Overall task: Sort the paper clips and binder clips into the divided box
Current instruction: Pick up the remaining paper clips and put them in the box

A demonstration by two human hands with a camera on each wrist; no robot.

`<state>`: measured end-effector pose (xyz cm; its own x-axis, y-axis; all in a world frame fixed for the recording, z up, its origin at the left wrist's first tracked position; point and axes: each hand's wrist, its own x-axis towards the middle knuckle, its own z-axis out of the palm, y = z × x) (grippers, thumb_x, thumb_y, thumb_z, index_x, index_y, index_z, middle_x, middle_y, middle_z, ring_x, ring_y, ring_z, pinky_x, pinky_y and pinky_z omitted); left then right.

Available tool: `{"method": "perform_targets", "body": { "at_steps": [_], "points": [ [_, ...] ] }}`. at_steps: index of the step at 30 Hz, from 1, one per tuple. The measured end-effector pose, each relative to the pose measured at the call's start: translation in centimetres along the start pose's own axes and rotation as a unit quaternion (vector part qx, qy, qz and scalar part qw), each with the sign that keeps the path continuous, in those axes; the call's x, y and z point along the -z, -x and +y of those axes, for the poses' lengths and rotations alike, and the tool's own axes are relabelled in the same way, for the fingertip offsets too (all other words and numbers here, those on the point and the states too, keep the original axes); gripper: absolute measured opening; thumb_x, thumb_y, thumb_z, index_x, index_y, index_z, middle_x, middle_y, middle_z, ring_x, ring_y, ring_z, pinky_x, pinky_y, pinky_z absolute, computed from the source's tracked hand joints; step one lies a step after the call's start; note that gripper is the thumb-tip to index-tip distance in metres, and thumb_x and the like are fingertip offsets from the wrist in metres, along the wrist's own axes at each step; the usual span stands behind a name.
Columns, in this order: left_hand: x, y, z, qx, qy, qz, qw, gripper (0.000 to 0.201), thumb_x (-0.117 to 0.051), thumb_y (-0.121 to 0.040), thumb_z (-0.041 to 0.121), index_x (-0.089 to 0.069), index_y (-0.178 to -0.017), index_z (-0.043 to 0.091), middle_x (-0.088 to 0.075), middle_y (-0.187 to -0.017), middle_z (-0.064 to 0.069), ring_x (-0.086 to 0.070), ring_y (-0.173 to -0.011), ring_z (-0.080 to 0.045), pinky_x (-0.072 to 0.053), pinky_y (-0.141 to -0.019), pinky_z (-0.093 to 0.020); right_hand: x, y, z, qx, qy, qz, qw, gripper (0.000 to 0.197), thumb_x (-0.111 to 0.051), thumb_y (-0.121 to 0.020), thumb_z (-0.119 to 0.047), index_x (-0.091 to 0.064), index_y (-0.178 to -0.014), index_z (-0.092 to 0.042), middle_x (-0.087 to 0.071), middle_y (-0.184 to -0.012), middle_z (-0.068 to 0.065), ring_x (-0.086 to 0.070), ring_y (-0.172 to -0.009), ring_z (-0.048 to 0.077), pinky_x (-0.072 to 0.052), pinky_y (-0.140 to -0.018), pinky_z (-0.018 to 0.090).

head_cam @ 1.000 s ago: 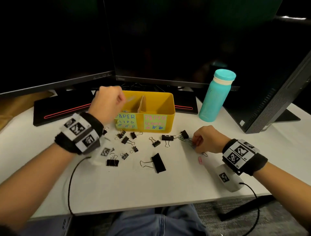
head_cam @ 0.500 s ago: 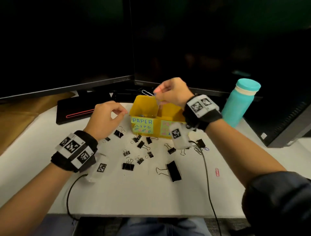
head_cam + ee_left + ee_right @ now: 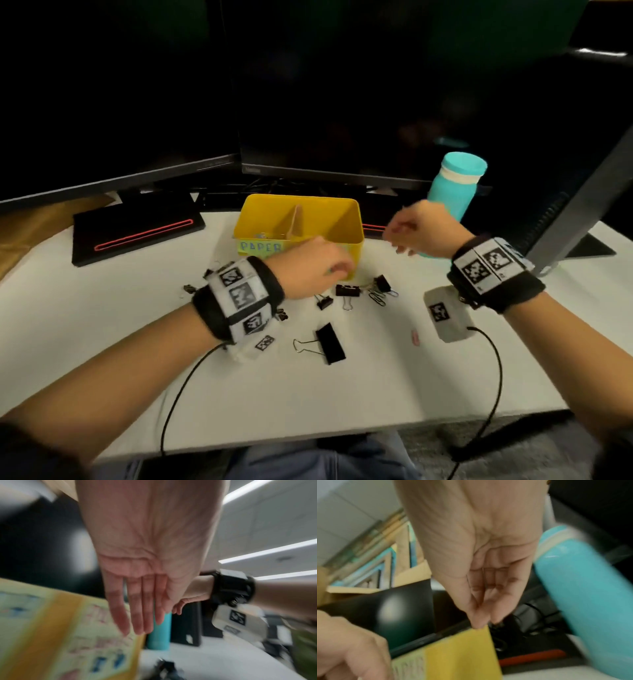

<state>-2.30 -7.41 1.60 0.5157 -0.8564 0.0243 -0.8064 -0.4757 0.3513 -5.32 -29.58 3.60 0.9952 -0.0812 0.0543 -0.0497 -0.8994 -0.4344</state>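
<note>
The yellow divided box (image 3: 346, 219) stands at the back of the white desk, with a few paper clips (image 3: 263, 235) in its left compartment. My left hand (image 3: 337, 269) hovers in front of the box. Its fingers (image 3: 137, 615) are straight and hold nothing. My right hand (image 3: 394, 236) hangs in the air to the right of the box, relaxed and empty in the right wrist view (image 3: 484, 615). Below lie small binder clips (image 3: 347, 291), a large binder clip (image 3: 330, 342), wire paper clips (image 3: 376, 296) and a pink paper clip (image 3: 415, 337).
A teal bottle (image 3: 452, 195) stands just behind my right hand. Dark monitors (image 3: 308, 85) line the back, and another monitor (image 3: 582, 192) stands at the right. More small binder clips (image 3: 189, 288) lie partly hidden under my left wrist. Cables trail off the desk's front edge.
My right hand has left the space above the box's left compartment and moved right, now empty. My left hand has swung right, from left of the box to its front.
</note>
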Motion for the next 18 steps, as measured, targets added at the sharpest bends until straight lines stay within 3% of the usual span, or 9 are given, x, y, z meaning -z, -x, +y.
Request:
{"method": "perform_targets", "body": {
  "at_steps": [3,5,6,8,10,12,15,18],
  "points": [
    [-3.0,-3.1,1.7,-0.014,-0.078,-0.143,0.987,0.033,-0.039,-0.095,0.013,-0.058,-0.122,0.011,-0.063,-0.119,-0.012,-0.059,-0.108,-0.029,-0.05,-0.092,-0.044,-2.1,2.1,3.3,-0.042,0.049,-0.13,0.989,0.022,-0.06,-0.088,-0.008,-0.073,-0.105,-0.012,-0.067,-0.083,0.001,-0.063,-0.067,0.01,-0.05,-0.051,0.008],
    [-4.7,-4.0,1.8,-0.015,-0.133,-0.192,0.972,0.031,-0.038,-0.091,0.008,-0.058,-0.115,0.006,-0.062,-0.115,-0.017,-0.06,-0.103,-0.035,-0.052,-0.087,-0.048,-3.5,2.9,4.2,-0.021,0.079,-0.141,0.987,0.025,-0.059,-0.087,-0.007,-0.074,-0.107,-0.011,-0.071,-0.094,0.009,-0.053,-0.058,0.003,-0.043,-0.051,0.001],
    [-5.2,-4.3,1.7,-0.018,-0.157,-0.2,0.967,0.03,-0.039,-0.09,0.008,-0.056,-0.114,0.006,-0.06,-0.116,-0.016,-0.059,-0.104,-0.036,-0.053,-0.086,-0.048,-4.0,3.1,4.4,-0.006,0.085,-0.136,0.987,0.024,-0.06,-0.087,-0.009,-0.074,-0.106,-0.01,-0.073,-0.098,0.01,-0.049,-0.056,0.002,-0.04,-0.049,0.001],
    [-5.8,-4.5,1.9,-0.025,-0.194,-0.198,0.96,0.034,-0.041,-0.091,0.011,-0.052,-0.123,0.009,-0.053,-0.128,-0.011,-0.053,-0.116,-0.032,-0.047,-0.093,-0.049,-4.6,3.1,4.4,0.009,0.091,-0.126,0.988,0.023,-0.062,-0.086,-0.015,-0.074,-0.106,-0.013,-0.073,-0.103,0.01,-0.057,-0.066,0.013,-0.04,-0.057,0.004],
    [-5.9,-4.3,2.4,-0.037,-0.223,-0.196,0.954,0.04,-0.043,-0.092,0.012,-0.048,-0.131,0.011,-0.046,-0.137,-0.006,-0.044,-0.125,-0.026,-0.039,-0.1,-0.047,-5.0,2.7,4.4,0.007,0.1,-0.112,0.989,0.028,-0.065,-0.085,-0.021,-0.071,-0.112,-0.016,-0.073,-0.103,0.009,-0.064,-0.088,0.022,-0.05,-0.075,0.023],
    [-5.9,-3.7,2.6,-0.045,-0.23,-0.197,0.952,0.042,-0.043,-0.092,0.013,-0.045,-0.135,0.013,-0.044,-0.141,-0.004,-0.043,-0.128,-0.025,-0.039,-0.101,-0.047,-5.3,2.2,4.4,-0.007,0.091,-0.094,0.991,0.04,-0.066,-0.083,-0.025,-0.063,-0.123,-0.019,-0.074,-0.102,0.006,-0.065,-0.094,0.021,-0.053,-0.085,0.032],
    [-5.6,-2.5,2.4,-0.054,-0.217,-0.206,0.953,0.044,-0.042,-0.093,0.01,-0.043,-0.137,0.015,-0.043,-0.143,-0.004,-0.043,-0.131,-0.024,-0.042,-0.1,-0.047,-5.7,1.3,4.0,0.028,0.078,-0.11,0.991,0.054,-0.067,-0.083,-0.022,-0.052,-0.134,-0.026,-0.068,-0.108,0.004,-0.064,-0.096,0.022,-0.053,-0.087,0.033],
    [-5.6,-1.7,2.3,-0.054,-0.207,-0.207,0.955,0.05,-0.042,-0.092,0.005,-0.04,-0.139,0.018,-0.04,-0.145,-0.002,-0.04,-0.133,-0.022,-0.042,-0.099,-0.047,-5.8,0.3,3.4,0.066,0.121,-0.148,0.979,0.05,-0.068,-0.081,-0.015,-0.057,-0.129,-0.022,-0.062,-0.115,0.008,-0.062,-0.1,0.025,-0.053,-0.087,0.036]
  ]
}}
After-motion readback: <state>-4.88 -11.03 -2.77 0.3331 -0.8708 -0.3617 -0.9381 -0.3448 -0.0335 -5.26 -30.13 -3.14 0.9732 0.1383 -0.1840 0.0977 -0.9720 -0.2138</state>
